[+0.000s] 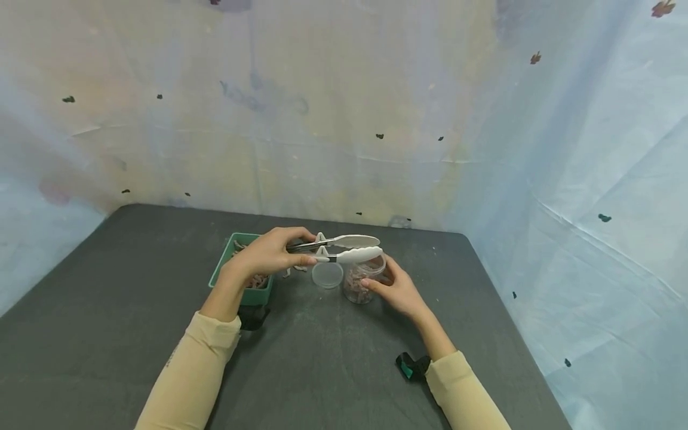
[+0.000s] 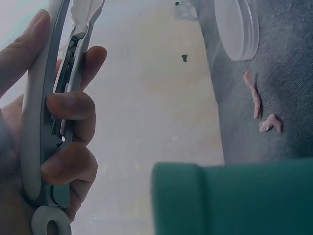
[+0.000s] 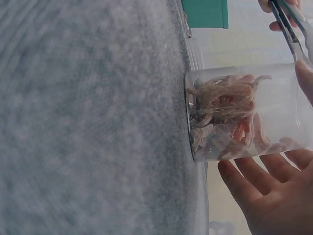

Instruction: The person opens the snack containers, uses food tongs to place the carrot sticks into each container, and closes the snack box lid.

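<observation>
My left hand grips white-tipped tongs, fingers wrapped round their handles in the left wrist view. The tips are spread, with nothing visible between them, and reach toward the mouth of a clear plastic jar. My right hand holds this jar from the right, its thumb on the near side. Upright on the table, the jar contains pinkish-brown strips, mostly in its lower part. A clear round lid lies just left of it. Partly behind my left hand is a green tray with similar strips.
A dark grey cloth covers the table. Two loose strips lie between tray and lid. Pale curtain-like sheets hang behind the table and at the sides. A black wrist device sits by the right sleeve.
</observation>
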Demonstrator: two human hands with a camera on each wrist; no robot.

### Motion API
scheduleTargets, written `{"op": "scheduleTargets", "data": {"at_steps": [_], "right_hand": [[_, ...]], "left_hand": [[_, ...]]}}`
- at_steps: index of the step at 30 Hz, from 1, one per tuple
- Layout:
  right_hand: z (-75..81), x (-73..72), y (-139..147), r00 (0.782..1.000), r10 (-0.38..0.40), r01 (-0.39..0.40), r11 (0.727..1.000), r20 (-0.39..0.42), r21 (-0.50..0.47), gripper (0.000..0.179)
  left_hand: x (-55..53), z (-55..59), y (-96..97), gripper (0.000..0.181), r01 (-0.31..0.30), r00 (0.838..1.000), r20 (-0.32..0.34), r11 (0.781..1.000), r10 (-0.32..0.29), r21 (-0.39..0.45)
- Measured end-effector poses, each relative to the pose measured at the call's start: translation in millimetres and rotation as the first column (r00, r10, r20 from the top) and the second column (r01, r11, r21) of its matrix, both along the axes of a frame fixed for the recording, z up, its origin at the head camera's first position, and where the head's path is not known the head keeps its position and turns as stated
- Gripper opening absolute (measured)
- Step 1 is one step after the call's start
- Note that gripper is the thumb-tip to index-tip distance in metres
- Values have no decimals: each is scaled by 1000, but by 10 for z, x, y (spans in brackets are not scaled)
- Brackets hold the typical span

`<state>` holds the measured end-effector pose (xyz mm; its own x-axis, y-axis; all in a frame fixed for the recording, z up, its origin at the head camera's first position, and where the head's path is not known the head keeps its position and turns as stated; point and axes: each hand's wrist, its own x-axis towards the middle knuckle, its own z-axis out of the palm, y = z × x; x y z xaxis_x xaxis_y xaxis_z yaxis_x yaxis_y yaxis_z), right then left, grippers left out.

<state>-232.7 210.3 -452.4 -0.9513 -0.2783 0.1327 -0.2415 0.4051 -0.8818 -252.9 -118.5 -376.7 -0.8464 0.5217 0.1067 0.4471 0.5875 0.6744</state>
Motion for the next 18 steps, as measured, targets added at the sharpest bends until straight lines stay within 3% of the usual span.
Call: {"op": "scheduleTargets", "data": {"at_steps": [8,18], "right_hand": [[-4,-13,-10,999,36,-36,999,-24,-26,76],[-10,-9,16,999,52,-53,998,-16,-32,76]], "left_hand": [[21,112,-136,58,-26,1000,-15,1000,27,11],[29,323,-435,62,-56,998,-45,992,51,-117]]}}
